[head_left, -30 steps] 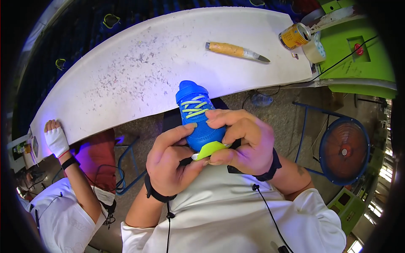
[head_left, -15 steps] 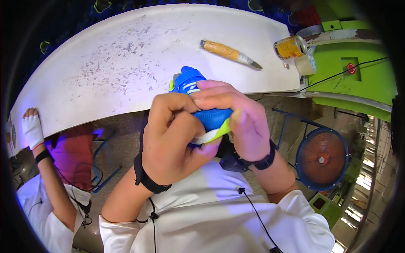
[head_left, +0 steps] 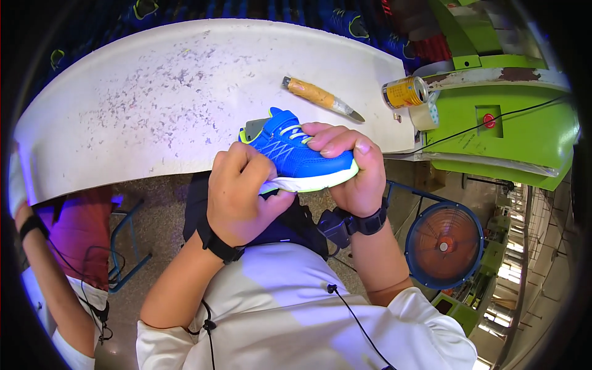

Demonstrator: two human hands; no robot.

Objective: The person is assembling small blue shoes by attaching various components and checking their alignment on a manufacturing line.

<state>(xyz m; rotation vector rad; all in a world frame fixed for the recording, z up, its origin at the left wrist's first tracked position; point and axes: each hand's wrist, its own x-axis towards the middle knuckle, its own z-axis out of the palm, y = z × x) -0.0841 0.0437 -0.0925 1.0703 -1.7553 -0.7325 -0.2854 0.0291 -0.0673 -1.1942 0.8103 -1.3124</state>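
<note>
A small blue sneaker (head_left: 311,161) with a white and lime-yellow sole is held between both hands, over the near edge of the white table. Its side faces me, with the toe to the right and the heel opening to the left. My left hand (head_left: 242,191) pinches the sole edge at the heel side, its fingers curled. My right hand (head_left: 357,169) wraps round the toe, fingers over the top near the pale laces and thumb below. Something grey shows inside the shoe's opening. Beyond the shoe lies a tape-wrapped knife (head_left: 317,95) with its blade to the right.
The white table (head_left: 203,142) carries dark flecks and scuffs. A yellow can (head_left: 405,92) lies on its side by a tape roll (head_left: 425,115) near a green machine (head_left: 493,142). A blue fan (head_left: 444,245) stands lower right. At left reaches another person's arm (head_left: 58,277). More blue shoes (head_left: 345,24) lie behind.
Both hands have turned the sneaker, so its side and sole edge now show more fully. My right hand has shifted round the toe. The view has shifted slightly.
</note>
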